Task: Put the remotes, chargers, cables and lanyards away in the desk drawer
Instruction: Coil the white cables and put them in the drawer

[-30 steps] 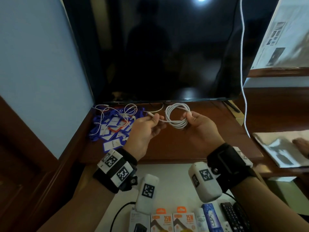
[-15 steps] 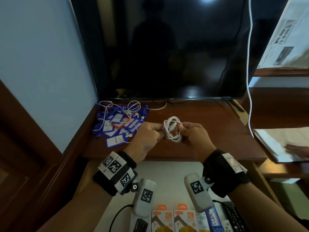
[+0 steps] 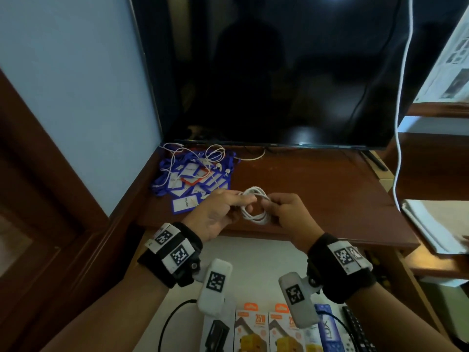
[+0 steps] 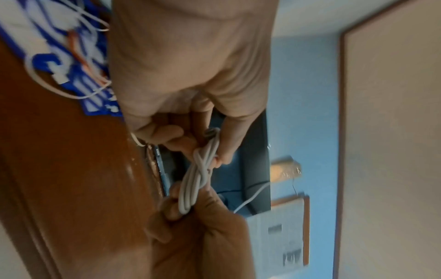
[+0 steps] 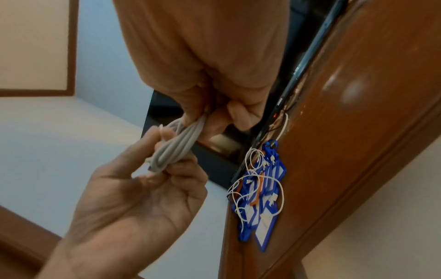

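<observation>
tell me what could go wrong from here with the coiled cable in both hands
1. The coiled white cable is held only by the left hand and right hand at opposite sides, with nothing visibly binding it; it may spring loose when released.
2. The thin white cables lie tangled over the blue lanyard badge pile; lifting either might drag the other.
3. The open white drawer already holds orange charger boxes, so a loose coil may snag.

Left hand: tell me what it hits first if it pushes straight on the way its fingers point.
The left hand points across at the coiled white cable it already pinches; just beyond is the right hand, gripping the coil's other side. Depth is uncertain, but the right-hand fingers likely come first.
</observation>
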`<control>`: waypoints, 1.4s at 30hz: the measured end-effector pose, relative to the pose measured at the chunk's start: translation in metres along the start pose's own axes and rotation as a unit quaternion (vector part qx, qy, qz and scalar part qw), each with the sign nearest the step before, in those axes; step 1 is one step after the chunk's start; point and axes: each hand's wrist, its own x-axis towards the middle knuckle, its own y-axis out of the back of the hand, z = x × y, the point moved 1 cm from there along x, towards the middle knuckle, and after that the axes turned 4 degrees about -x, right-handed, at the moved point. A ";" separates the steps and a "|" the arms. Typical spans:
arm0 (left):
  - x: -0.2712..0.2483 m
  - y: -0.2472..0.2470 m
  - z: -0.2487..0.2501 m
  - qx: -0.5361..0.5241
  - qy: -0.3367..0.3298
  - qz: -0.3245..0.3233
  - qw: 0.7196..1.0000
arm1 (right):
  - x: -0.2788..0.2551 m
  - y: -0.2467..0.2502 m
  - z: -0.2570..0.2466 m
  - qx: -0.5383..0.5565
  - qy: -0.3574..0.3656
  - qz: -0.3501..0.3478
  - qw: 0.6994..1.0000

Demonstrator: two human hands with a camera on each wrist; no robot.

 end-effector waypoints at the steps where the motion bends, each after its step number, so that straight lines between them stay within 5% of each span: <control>1: -0.001 0.006 -0.002 -0.037 -0.003 -0.001 0.999 | 0.001 -0.004 0.001 0.008 0.005 -0.007 1.000; 3: -0.003 0.018 -0.004 -0.044 -0.022 0.008 0.999 | 0.004 -0.013 0.003 0.009 0.006 -0.012 1.000; 9: -0.002 0.068 -0.020 0.244 -0.103 0.094 0.960 | 0.018 -0.046 0.019 0.000 -0.042 -0.072 0.997; 16: -0.005 0.155 -0.070 0.333 -0.030 0.116 0.935 | 0.040 -0.084 0.046 -0.054 -0.132 -0.120 0.982; 19: -0.006 0.192 -0.097 0.440 0.032 0.083 0.893 | 0.060 -0.104 0.053 -0.080 -0.148 -0.097 0.981; 26: -0.017 0.233 -0.163 0.597 0.163 -0.127 0.775 | 0.141 -0.182 0.049 -0.106 -0.132 -0.071 0.983; 31: -0.028 0.245 -0.198 0.664 0.173 -0.196 0.701 | 0.190 -0.226 0.027 -0.052 -0.093 -0.091 0.990; 42: -0.054 0.248 -0.214 0.725 0.175 -0.206 0.633 | 0.235 -0.262 0.007 0.059 -0.191 -0.085 0.976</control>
